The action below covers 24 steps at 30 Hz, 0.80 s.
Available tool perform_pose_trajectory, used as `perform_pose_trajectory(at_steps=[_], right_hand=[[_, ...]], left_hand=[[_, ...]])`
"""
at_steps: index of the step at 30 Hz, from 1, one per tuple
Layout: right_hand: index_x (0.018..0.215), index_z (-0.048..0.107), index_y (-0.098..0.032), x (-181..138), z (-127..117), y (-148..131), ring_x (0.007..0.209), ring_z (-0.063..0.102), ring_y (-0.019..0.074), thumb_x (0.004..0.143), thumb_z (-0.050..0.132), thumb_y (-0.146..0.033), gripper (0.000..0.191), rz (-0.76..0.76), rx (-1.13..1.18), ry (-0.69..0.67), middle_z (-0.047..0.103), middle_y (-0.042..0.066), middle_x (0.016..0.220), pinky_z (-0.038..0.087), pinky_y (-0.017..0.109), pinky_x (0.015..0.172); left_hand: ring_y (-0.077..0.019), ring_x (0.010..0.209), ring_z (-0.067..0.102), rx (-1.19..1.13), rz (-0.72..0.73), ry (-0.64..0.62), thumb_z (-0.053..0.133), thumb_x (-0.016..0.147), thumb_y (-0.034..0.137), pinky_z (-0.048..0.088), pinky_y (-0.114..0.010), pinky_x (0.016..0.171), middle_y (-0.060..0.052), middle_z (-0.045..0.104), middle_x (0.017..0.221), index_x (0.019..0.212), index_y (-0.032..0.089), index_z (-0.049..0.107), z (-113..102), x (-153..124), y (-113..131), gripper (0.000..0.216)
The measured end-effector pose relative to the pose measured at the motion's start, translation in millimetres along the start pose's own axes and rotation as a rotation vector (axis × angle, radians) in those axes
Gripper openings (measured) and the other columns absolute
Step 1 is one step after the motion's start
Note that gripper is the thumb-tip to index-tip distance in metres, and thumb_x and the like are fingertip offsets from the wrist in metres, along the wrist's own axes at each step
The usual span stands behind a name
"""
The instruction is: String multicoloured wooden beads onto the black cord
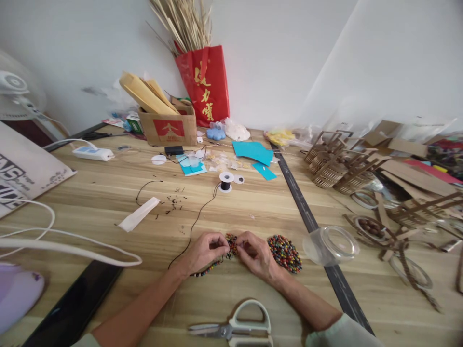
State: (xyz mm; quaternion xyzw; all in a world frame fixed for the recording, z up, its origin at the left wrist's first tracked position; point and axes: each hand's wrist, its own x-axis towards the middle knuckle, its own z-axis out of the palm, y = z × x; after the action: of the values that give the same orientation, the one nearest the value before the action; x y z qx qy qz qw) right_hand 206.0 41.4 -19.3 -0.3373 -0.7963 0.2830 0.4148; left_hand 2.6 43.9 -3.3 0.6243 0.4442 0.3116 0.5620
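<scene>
My left hand (204, 251) is closed in a pinch above the tabletop, with a short strand of coloured beads (207, 271) running out beneath it. Thin black cord (198, 218) trails from a white spool (226, 182) down to my left wrist; its end at the fingertips is too fine to follow. Facing it, my right hand (257, 254) also pinches, thumb against forefinger, over a small heap of beads (231, 241). What lies between those right fingertips is hidden. A larger pile of multicoloured beads (284, 253) sits just right of my right hand.
Scissors (235, 328) lie near the front edge. A clear plastic jar (331, 246) rests on its side at right, before woven baskets (336, 164). Black cord snippets (173, 205), a white paper strip (139, 214) and white cable (90, 250) lie left. Blue cards (253, 152) are behind.
</scene>
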Motion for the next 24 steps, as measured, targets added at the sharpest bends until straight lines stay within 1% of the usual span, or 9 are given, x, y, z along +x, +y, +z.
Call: perform_pose_trajectory(at_steps=[3,6,16,20,24], right_hand=[[0.092,0.059,-0.017,1.7,-2.3,-1.9,0.067,0.058,0.0137,0.091,0.054,-0.014,0.006,-0.073,-0.018,-0.017,0.061,0.005,0.079,0.046,0.022,0.059],[0.093,0.060,-0.018,3.4,-3.2,-3.7,0.070,0.060,0.0151,0.091,0.053,-0.013,0.008,-0.121,-0.023,-0.032,0.063,0.006,0.080,0.048,0.023,0.061],[0.095,0.063,-0.018,6.5,-5.4,-6.1,0.079,0.063,0.0170,0.095,0.054,-0.018,0.009,-0.145,0.033,-0.081,0.066,0.009,0.086,0.053,0.026,0.068],[0.093,0.063,-0.018,6.6,-4.1,-5.7,0.079,0.064,0.0166,0.096,0.053,-0.018,0.011,-0.155,0.045,-0.085,0.067,0.008,0.084,0.053,0.026,0.069],[0.093,0.061,-0.017,4.5,-2.7,-2.7,0.072,0.062,0.0152,0.095,0.054,-0.020,0.008,-0.145,0.026,-0.073,0.065,0.007,0.080,0.051,0.024,0.062]], left_hand=[[-0.0124,0.063,0.050,0.003,-0.005,0.000,0.062,0.074,0.028,0.040,-0.023,0.061,0.000,0.059,0.065,0.072,0.014,0.064,0.5,-0.1,1.7,0.014],[-0.0119,0.062,0.049,-0.002,-0.003,-0.004,0.062,0.074,0.027,0.039,-0.022,0.060,0.000,0.058,0.064,0.072,0.014,0.064,0.9,0.0,1.4,0.014],[-0.0115,0.061,0.048,0.010,-0.012,-0.019,0.062,0.074,0.029,0.039,-0.021,0.058,0.001,0.056,0.064,0.072,0.014,0.063,2.1,-0.7,-0.2,0.015],[-0.0111,0.061,0.047,0.019,-0.016,-0.022,0.061,0.074,0.029,0.038,-0.020,0.056,0.001,0.054,0.063,0.072,0.014,0.063,2.9,-0.9,-1.0,0.015],[-0.0107,0.060,0.047,0.027,-0.008,-0.035,0.061,0.075,0.029,0.038,-0.020,0.055,0.001,0.054,0.063,0.073,0.014,0.063,2.5,-0.8,-2.1,0.015]])
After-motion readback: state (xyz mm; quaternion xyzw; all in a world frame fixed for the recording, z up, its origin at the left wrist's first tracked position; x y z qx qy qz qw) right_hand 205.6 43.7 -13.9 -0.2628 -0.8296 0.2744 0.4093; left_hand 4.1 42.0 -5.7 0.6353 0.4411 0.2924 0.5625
